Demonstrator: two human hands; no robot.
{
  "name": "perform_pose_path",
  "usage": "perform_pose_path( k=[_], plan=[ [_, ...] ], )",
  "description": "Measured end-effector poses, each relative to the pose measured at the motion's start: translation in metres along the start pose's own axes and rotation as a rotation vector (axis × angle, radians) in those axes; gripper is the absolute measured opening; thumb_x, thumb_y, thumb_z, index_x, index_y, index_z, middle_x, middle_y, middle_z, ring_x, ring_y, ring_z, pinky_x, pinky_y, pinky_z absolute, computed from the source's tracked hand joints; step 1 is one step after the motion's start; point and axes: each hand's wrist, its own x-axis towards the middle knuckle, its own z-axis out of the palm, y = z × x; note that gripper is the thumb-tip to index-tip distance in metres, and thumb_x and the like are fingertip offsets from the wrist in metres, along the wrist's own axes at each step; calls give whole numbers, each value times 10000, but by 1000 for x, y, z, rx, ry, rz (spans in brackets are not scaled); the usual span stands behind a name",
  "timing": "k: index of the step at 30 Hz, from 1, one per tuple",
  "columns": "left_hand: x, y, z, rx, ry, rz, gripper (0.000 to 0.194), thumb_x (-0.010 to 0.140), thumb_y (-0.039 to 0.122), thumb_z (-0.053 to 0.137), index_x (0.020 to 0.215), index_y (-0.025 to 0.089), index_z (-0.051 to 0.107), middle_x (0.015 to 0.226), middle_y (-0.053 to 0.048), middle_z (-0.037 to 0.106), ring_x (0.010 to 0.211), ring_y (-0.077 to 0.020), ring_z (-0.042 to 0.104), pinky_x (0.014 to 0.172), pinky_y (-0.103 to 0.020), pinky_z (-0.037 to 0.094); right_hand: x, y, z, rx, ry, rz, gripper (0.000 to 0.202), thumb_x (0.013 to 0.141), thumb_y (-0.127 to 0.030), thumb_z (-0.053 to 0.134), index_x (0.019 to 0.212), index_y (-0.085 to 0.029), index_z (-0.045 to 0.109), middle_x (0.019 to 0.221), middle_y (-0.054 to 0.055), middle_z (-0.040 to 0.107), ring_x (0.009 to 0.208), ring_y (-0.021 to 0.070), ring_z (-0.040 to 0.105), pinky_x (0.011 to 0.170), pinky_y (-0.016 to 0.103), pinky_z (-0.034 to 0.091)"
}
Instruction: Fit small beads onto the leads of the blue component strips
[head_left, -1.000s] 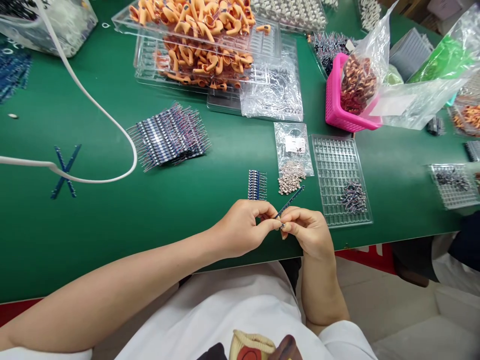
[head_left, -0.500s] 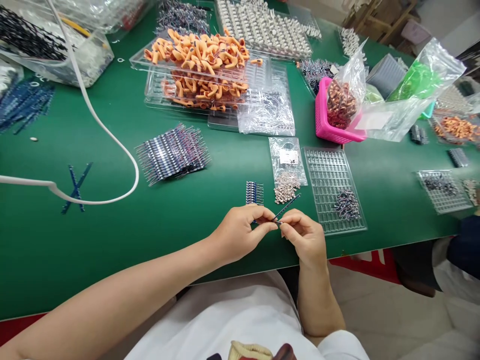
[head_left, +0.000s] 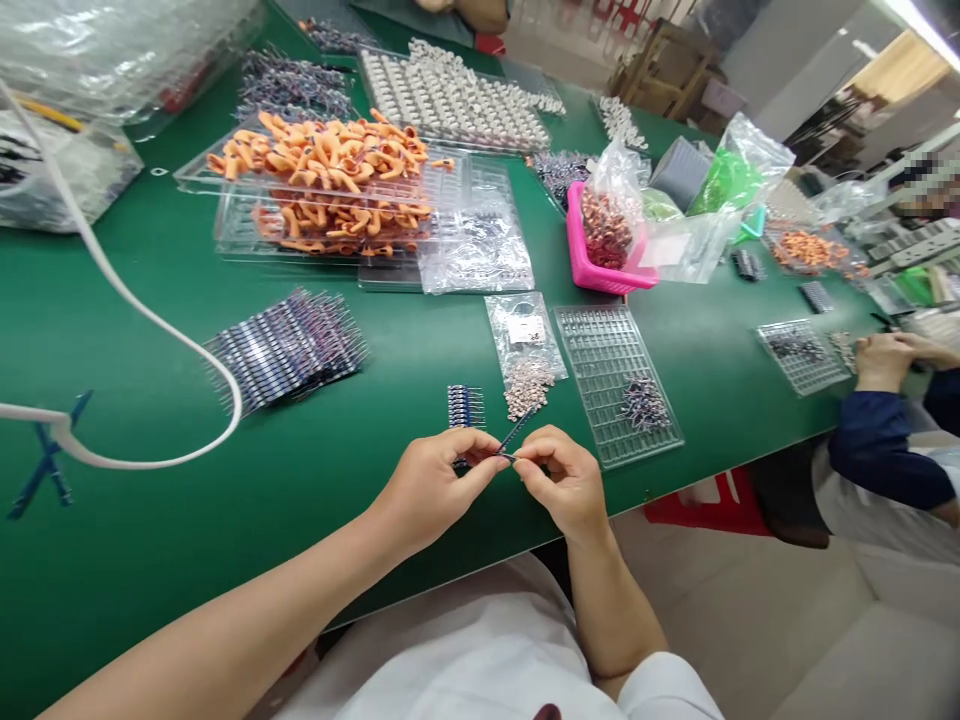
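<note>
Thumb and fingers of my left hand (head_left: pixel 439 485) pinch a thin dark blue strip (head_left: pixel 516 430) that slants up toward the small round pieces (head_left: pixel 529 389). My right hand (head_left: pixel 562 480) is closed at the strip's lower end, its fingertips close to the left ones; what it grips is too small to make out. Just beyond my left hand lies a small stack of blue strips with metal pins (head_left: pixel 466 405). A clear bag with a white label (head_left: pixel 526 330) touches the round pieces. Right of it, a clear ribbed tray (head_left: pixel 600 370) bears a pile of small wired parts (head_left: pixel 645 403).
A larger stack of pinned strips (head_left: pixel 292 350) and a white cable (head_left: pixel 150 315) are at left. Behind are trays of orange pieces (head_left: pixel 337 160) and a pink basket (head_left: pixel 581 245). A co-worker's hands (head_left: pixel 889 360) are at far right.
The view has turned right and up, so the table's things sit further left and the co-worker's hands have come into view. My hands keep the same pinched pose around the strip.
</note>
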Motion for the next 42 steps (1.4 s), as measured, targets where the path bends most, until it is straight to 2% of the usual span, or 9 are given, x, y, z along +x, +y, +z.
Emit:
perform_pose_path(
  k=[3,8,12,19,24,30,35,38,42],
  plan=[
    [1,-2,-1,63,-65,92,155,905,295,622,821,194,705,763,-15,744,694,-156,659,678,-251,509,2,-1,-3,95,-20,46,105,869,-321,725,845,-219,733,834,38,641,722,158,595,608,284,469],
    [1,-3,-3,136,-171,272,199,939,226,514,797,190,648,735,-19,674,692,-151,616,668,-249,479,6,2,-10,344,-182,211,194,773,-360,821,757,-189,731,766,10,621,599,113,566,535,251,466],
    [1,1,-8,105,-271,213,206,937,250,524,790,189,654,745,-13,681,685,-143,611,668,-240,474,6,3,-15,387,-217,262,223,742,-380,848,761,-187,736,771,7,631,557,97,551,484,232,439],
    [3,8,-13,-67,-424,59,191,913,288,587,786,187,688,769,-7,748,730,-151,661,695,-229,498,0,-6,-15,358,-208,201,208,767,-374,830,769,-187,737,791,21,642,607,111,572,528,245,470],
    [1,9,-11,-40,-409,85,179,903,271,593,770,187,678,755,-4,743,696,-141,640,668,-219,483,-4,-6,-14,335,-203,211,193,799,-371,798,787,-192,728,800,12,614,602,108,560,537,251,460],
    [0,8,-5,-14,-334,31,162,896,287,607,800,188,693,783,-10,764,733,-154,664,692,-235,494,-10,-12,-27,45,-90,84,111,867,-291,708,797,-206,697,796,23,611,692,144,561,595,270,444],
    [3,6,-3,-72,-264,-11,136,878,270,628,788,187,687,787,-16,776,742,-155,686,707,-242,521,-14,-11,-52,-82,13,62,123,893,-288,674,797,-211,680,796,19,600,661,139,551,553,259,428],
    [3,4,-3,-121,-205,-36,158,875,301,633,779,187,682,800,-26,782,745,-161,685,696,-252,529,-16,-6,-84,-264,149,48,121,899,-320,672,840,-217,693,846,28,627,720,157,586,609,273,463],
    [5,2,-4,-192,-111,-93,227,865,388,638,783,184,694,830,-42,768,763,-179,666,695,-277,527,-9,8,-145,-692,522,16,201,867,-403,683,896,-208,725,892,44,697,771,189,625,734,323,496]
  ],
)
